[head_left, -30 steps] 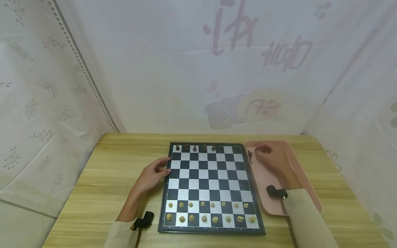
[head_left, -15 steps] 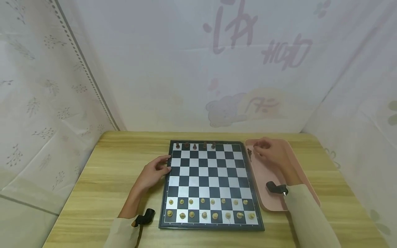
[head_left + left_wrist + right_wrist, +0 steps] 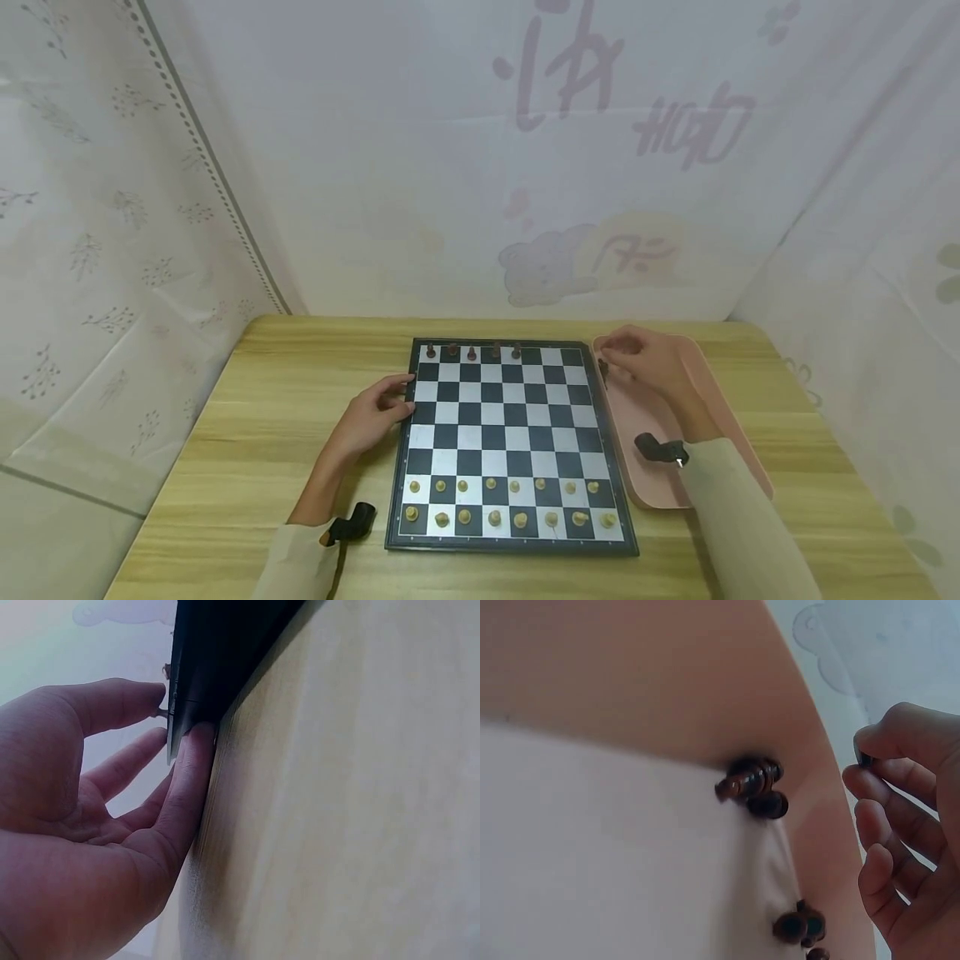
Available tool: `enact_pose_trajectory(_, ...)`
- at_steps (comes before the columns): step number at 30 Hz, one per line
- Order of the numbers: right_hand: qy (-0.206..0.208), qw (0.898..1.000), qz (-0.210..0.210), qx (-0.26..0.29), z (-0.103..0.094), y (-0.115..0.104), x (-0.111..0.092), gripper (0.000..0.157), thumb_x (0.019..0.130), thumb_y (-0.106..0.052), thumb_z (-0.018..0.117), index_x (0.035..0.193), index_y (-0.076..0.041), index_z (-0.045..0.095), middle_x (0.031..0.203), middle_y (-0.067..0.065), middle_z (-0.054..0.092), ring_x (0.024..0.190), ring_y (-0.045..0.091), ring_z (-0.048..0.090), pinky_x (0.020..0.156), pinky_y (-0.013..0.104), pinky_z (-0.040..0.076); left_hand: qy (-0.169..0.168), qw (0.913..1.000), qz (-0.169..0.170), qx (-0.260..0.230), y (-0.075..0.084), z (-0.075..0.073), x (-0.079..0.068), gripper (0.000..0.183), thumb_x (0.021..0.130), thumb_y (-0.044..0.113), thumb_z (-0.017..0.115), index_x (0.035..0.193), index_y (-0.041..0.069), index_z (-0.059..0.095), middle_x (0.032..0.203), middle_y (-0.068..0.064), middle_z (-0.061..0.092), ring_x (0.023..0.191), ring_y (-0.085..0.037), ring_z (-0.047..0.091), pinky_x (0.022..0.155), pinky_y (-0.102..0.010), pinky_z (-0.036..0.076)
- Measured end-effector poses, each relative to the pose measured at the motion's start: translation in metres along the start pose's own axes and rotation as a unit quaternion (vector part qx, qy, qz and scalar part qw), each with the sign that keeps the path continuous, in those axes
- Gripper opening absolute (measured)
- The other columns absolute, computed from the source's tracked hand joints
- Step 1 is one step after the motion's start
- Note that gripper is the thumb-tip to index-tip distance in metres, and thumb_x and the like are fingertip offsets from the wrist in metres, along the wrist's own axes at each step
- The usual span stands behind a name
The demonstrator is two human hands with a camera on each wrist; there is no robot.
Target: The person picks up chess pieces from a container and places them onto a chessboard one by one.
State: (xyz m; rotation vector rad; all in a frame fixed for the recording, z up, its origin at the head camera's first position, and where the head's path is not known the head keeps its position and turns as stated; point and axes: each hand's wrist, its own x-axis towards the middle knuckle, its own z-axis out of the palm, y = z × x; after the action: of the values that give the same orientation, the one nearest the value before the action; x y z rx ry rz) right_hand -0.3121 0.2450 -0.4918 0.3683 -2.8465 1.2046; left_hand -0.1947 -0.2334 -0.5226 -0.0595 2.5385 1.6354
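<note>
My left hand (image 3: 367, 422) rests against the left edge of the chessboard (image 3: 492, 412). In the left wrist view, the left hand's fingers (image 3: 196, 761) touch the board's dark side near the tabletop. Above the far left corner of the pink tray (image 3: 637, 421), my right hand (image 3: 656, 362) pinches a small dark chess piece (image 3: 864, 759) between thumb and forefinger. Most of that piece is hidden by the fingers. Beneath it, dark brown chess pieces (image 3: 751, 781) lie along the tray wall, and more brown pieces (image 3: 793, 928) lie lower down.
Several dark pieces (image 3: 472, 353) stand on the board's far row, from its left end. Light pieces (image 3: 494, 518) fill two rows at the near side. The wooden table (image 3: 247, 433) extends to both sides, with a patterned cloth (image 3: 375, 208) behind.
My right hand has shifted slightly left within the tray's far end and now is nearer the board's corner. The left hand stays at the board's edge.
</note>
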Motion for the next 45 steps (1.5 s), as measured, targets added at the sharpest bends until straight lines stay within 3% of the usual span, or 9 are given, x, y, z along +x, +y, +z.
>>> enact_pose_trajectory(7,0.01,0.999,-0.03,-0.009,0.007,-0.007,0.008,0.02,0.102,-0.017,0.081,0.117,-0.004,0.079,0.108,0.013,0.078,0.093,0.024,0.068,0.076,0.028,0.054,0.002,1.0,-0.006,0.002,0.0,0.001,0.0,0.051,0.104,0.013,0.073,0.154,0.012,0.064,0.142,-0.018,0.068,0.113,-0.03,0.071,0.097,-0.047,0.053)
enact_pose_trajectory(24,-0.007,0.997,-0.055,-0.054,0.015,-0.026,0.016,0.019,0.099,-0.019,0.08,0.115,-0.008,0.079,0.107,0.01,0.078,0.097,0.03,0.071,0.084,0.046,0.057,0.001,1.0,-0.004,0.0,0.001,0.001,-0.002,0.05,0.105,0.014,0.073,0.154,0.011,0.064,0.142,-0.018,0.068,0.113,-0.029,0.071,0.097,-0.049,0.054)
enact_pose_trajectory(26,-0.007,0.997,-0.051,-0.057,0.015,-0.029,0.017,0.018,0.099,-0.019,0.081,0.114,-0.01,0.079,0.107,0.009,0.078,0.098,0.03,0.072,0.086,0.051,0.057,0.0,1.0,-0.002,-0.001,0.002,0.0,-0.002,0.05,0.105,0.014,0.073,0.153,0.01,0.064,0.142,-0.018,0.068,0.112,-0.029,0.071,0.097,-0.049,0.054)
enact_pose_trajectory(29,-0.011,0.998,-0.037,-0.057,0.015,-0.034,0.019,0.016,0.099,-0.022,0.082,0.112,-0.013,0.079,0.106,0.008,0.078,0.099,0.031,0.072,0.104,0.073,0.041,-0.001,1.0,0.001,-0.002,0.002,0.0,-0.003,0.05,0.104,0.014,0.074,0.153,0.01,0.064,0.142,-0.018,0.068,0.112,-0.028,0.071,0.097,-0.05,0.054)
enact_pose_trajectory(31,-0.015,0.998,-0.031,-0.055,0.015,-0.037,0.02,0.015,0.099,-0.023,0.082,0.111,-0.015,0.079,0.106,0.007,0.078,0.098,0.031,0.072,0.104,0.08,0.033,-0.001,1.0,0.003,-0.004,0.002,0.0,-0.002,0.05,0.104,0.013,0.074,0.153,0.009,0.064,0.142,-0.018,0.068,0.111,-0.028,0.071,0.097,-0.05,0.053)
enact_pose_trajectory(33,-0.017,0.998,-0.034,-0.055,0.015,-0.042,0.021,0.013,0.099,-0.023,0.082,0.11,-0.015,0.08,0.104,0.006,0.078,0.097,0.03,0.072,0.102,0.078,0.036,-0.002,1.0,0.005,-0.005,0.002,0.0,-0.002,0.05,0.104,0.013,0.074,0.153,0.009,0.064,0.142,-0.018,0.068,0.111,-0.028,0.071,0.097,-0.05,0.053)
enact_pose_trajectory(35,-0.02,0.997,-0.045,-0.056,0.016,-0.046,0.023,0.012,0.1,-0.023,0.081,0.109,-0.015,0.081,0.103,0.005,0.078,0.095,0.028,0.071,0.091,0.061,0.052,-0.002,1.0,0.005,-0.006,0.001,0.0,-0.002,0.05,0.104,0.013,0.074,0.153,0.009,0.064,0.142,-0.019,0.068,0.111,-0.028,0.071,0.097,-0.049,0.053)
enact_pose_trajectory(37,-0.024,0.997,-0.056,-0.056,0.017,-0.05,0.024,0.011,0.1,-0.022,0.08,0.108,-0.014,0.081,0.102,0.004,0.077,0.093,0.027,0.071,0.077,0.046,0.057,-0.003,1.0,0.006,-0.007,0.002,0.0,-0.003,0.05,0.104,0.013,0.074,0.153,0.009,0.064,0.142,-0.019,0.068,0.112,-0.028,0.071,0.097,-0.049,0.053)
enact_pose_trajectory(45,-0.042,0.998,-0.039,-0.039,0.025,-0.063,0.03,0.012,0.099,-0.02,0.081,0.108,-0.013,0.082,0.106,0.006,0.077,0.097,0.028,0.07,0.076,0.042,0.058,0.001,1.0,-0.004,-0.001,0.001,0.0,-0.001,0.05,0.105,0.013,0.072,0.154,0.012,0.063,0.143,-0.017,0.068,0.112,-0.028,0.07,0.098,-0.05,0.053)
